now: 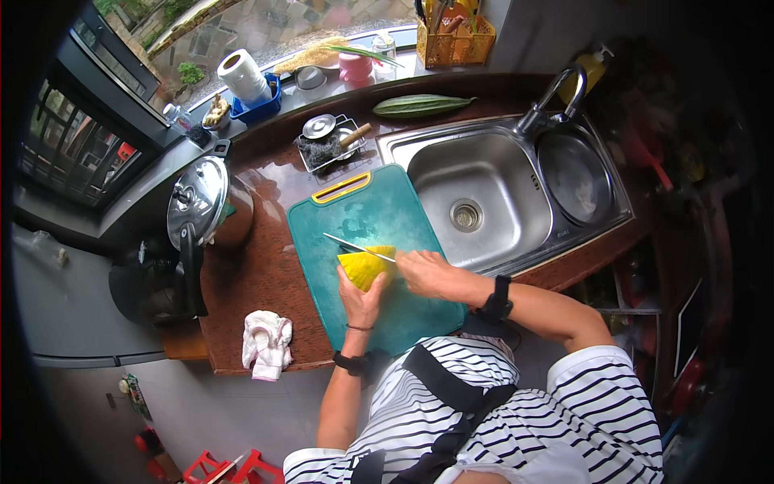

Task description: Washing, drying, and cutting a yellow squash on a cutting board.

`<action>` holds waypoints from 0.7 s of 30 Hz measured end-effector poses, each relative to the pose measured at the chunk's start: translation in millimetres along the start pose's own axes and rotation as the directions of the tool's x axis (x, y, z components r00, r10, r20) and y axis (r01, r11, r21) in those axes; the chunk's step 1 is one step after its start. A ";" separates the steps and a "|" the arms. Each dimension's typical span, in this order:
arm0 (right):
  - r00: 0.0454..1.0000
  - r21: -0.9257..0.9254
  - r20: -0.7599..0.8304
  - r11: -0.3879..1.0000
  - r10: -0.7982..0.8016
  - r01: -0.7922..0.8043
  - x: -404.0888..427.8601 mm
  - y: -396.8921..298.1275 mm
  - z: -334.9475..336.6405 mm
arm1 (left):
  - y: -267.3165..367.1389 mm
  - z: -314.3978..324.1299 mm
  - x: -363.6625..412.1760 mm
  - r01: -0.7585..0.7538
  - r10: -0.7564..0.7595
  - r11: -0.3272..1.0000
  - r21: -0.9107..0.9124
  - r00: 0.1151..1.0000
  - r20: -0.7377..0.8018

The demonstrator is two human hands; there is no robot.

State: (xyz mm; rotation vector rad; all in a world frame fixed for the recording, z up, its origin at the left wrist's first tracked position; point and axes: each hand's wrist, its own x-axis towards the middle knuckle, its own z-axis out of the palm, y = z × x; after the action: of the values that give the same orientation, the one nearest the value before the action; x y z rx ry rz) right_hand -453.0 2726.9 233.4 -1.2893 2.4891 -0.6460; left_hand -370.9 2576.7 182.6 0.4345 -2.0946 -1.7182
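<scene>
A yellow piece of fruit (361, 272), which looks like peeled pineapple, is on a green cutting board (387, 320). My left hand (361, 305) grips it from the near side, thumb and fingers spread around its lower part. In my right hand (426, 275) is a kitchen knife (346, 243); its handle is mostly hidden by the fingers. The blade points to the far left and lies across the fruit, with yellow flesh showing on both sides of it. Whether the cut passes right through, I cannot tell.
A steel sink (484, 193) with a faucet (553, 100) adjoins the board's right side. Left stand a pressure cooker (199, 199) and a crumpled white cloth (267, 345). Beyond are a wire rack (332, 142), a ridged green gourd (423, 106) and a paper roll (243, 75).
</scene>
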 end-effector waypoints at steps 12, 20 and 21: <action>0.993 -0.058 0.004 0.992 0.114 -0.114 -16.3 7.4 20.3 | 8.9 3.5 -11.0 0.035 -0.037 0.997 0.063 0.999 0.036; 0.989 0.011 -0.007 0.989 0.150 -0.150 -14.4 15.3 33.7 | -6.3 -29.1 -0.1 0.237 -0.265 0.886 -0.398 0.964 -0.016; 0.990 0.010 -0.013 0.990 0.143 -0.143 -13.0 15.8 33.3 | -14.9 -38.2 -1.7 0.284 -0.365 0.766 -0.576 0.931 -0.026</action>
State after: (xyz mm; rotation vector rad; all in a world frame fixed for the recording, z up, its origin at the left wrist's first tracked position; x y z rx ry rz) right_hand -442.6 2736.8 197.1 -1.0946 2.5579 -0.6328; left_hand -350.9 2541.8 174.3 0.7331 -1.3601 -2.3208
